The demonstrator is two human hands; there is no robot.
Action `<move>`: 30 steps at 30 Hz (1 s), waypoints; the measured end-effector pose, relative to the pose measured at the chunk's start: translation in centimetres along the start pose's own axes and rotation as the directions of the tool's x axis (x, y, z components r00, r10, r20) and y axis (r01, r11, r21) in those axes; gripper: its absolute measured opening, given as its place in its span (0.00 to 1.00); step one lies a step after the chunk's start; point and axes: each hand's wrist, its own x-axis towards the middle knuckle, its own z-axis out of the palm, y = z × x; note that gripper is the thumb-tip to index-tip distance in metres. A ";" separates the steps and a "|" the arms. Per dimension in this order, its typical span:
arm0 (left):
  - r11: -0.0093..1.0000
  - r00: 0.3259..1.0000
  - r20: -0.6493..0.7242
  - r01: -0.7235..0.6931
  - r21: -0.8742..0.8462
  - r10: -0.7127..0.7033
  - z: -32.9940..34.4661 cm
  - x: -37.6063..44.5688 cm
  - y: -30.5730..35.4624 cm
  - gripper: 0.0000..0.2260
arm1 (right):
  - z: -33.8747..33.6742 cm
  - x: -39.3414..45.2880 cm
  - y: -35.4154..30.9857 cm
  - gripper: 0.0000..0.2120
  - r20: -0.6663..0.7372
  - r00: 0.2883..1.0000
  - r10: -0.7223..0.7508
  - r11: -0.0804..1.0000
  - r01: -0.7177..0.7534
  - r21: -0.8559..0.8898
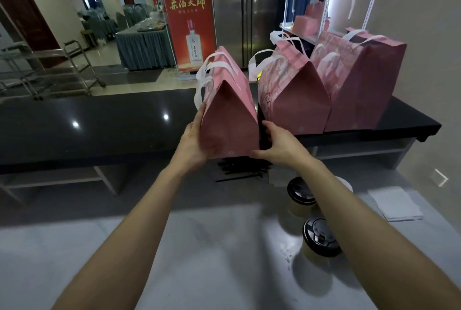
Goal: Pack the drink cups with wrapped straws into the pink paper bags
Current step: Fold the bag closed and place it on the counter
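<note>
A: What is being handled at the centre of the frame?

B: A pink paper bag (228,120) is being held upright on the dark tabletop (99,122), its base near the front edge. It is being pressed from both sides: the left hand (193,138) is lying flat against its left face with straight fingers, and the right hand (273,143) is being held against its lower right corner, fingers reaching into the narrow gap beside the second bag (291,100). Neither grip is being closed round anything; both are spread and pushing inward.

A: Where are the other task things being kept?

B: A third bag (361,85) is standing further right, touching the second. Two lidded drink cups (320,240) are waiting at the lower right, on the pale lower surface (212,247), well apart from the bags. A dark heap of straws (240,167) is lying just below the held bag, under the tabletop's edge.

A: How is this step being done well?

B: Probably the bag is being squared up and set in line. Even pressure low on both sides is being advised, so the paper is not being creased and the bag is not being tipped off the front edge. Whether a cup is already inside cannot be told, since the top is folded shut under its white handles (212,70).
</note>
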 end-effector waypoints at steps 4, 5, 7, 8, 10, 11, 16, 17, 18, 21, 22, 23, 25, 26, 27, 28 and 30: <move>1.000 1.000 0.001 -0.001 -0.017 0.001 0.7 1.4 0.7 0.58 | 2.5 -3.0 2.1 0.40 0.173 0.984 0.041 0.960 0.009 -0.280; 1.000 1.000 0.011 0.003 -0.014 -0.003 0.9 1.9 1.0 0.58 | 3.5 -3.5 2.4 0.39 0.238 0.970 0.049 0.943 0.034 -0.331; 1.000 0.999 0.033 0.013 0.002 -0.013 1.3 2.9 1.5 0.60 | 5.2 -4.2 3.0 0.37 0.330 0.941 0.079 0.931 0.049 -0.362; 1.000 0.999 0.045 0.016 0.007 -0.016 1.4 3.5 1.7 0.60 | 5.8 -4.5 3.2 0.36 0.359 0.929 0.093 0.930 0.048 -0.364; 1.000 0.998 0.068 0.013 0.019 -0.014 1.6 4.4 2.0 0.60 | 6.6 -4.8 3.5 0.37 0.390 0.914 0.116 0.930 0.039 -0.367; 1.000 0.997 0.074 0.007 0.027 -0.009 1.8 4.9 2.0 0.60 | 6.9 -5.0 3.6 0.38 0.398 0.909 0.123 0.928 0.036 -0.370; 0.998 0.996 0.090 -0.018 0.059 0.013 2.3 6.0 2.1 0.59 | 7.3 -5.7 4.1 0.39 0.425 0.894 0.143 0.928 0.028 -0.370; 0.998 0.995 0.095 -0.021 0.059 0.016 2.3 6.2 2.1 0.59 | 7.3 -5.8 4.1 0.39 0.424 0.894 0.144 0.929 0.025 -0.368; 0.998 0.995 0.099 -0.023 0.056 0.018 2.3 6.3 2.0 0.59 | 7.2 -5.8 4.2 0.39 0.421 0.896 0.142 0.930 0.025 -0.367; 0.998 0.994 0.113 -0.022 0.054 0.015 1.8 6.5 1.7 0.62 | 7.2 -5.9 4.3 0.39 0.421 0.896 0.137 0.931 0.028 -0.363; 0.998 0.993 0.117 -0.021 0.062 0.014 1.6 6.5 1.5 0.62 | 7.3 -6.0 4.3 0.39 0.425 0.895 0.139 0.932 0.027 -0.361; 0.997 0.992 0.123 -0.018 0.068 0.009 1.3 6.5 1.4 0.63 | 7.3 -6.0 4.4 0.39 0.428 0.893 0.141 0.933 0.025 -0.360; 0.998 0.990 0.137 0.005 0.058 -0.012 0.8 6.2 1.3 0.64 | 7.4 -6.0 4.4 0.38 0.432 0.890 0.144 0.932 0.025 -0.362; 0.998 0.990 0.139 0.022 0.052 -0.029 0.5 6.0 1.3 0.64 | 7.5 -6.0 4.3 0.39 0.433 0.890 0.142 0.932 0.028 -0.363; 0.997 0.990 0.135 0.036 0.061 -0.044 0.2 5.7 1.3 0.62 | 7.6 -6.0 4.2 0.39 0.433 0.890 0.140 0.932 0.029 -0.362; 0.995 0.991 0.125 0.038 0.089 -0.049 -0.2 5.4 1.2 0.58 | 7.7 -5.9 4.1 0.39 0.433 0.891 0.136 0.932 0.033 -0.361; 0.985 0.993 0.112 0.012 0.174 -0.032 -1.1 4.1 0.6 0.45 | 7.9 -5.7 3.9 0.38 0.430 0.894 0.124 0.935 0.040 -0.353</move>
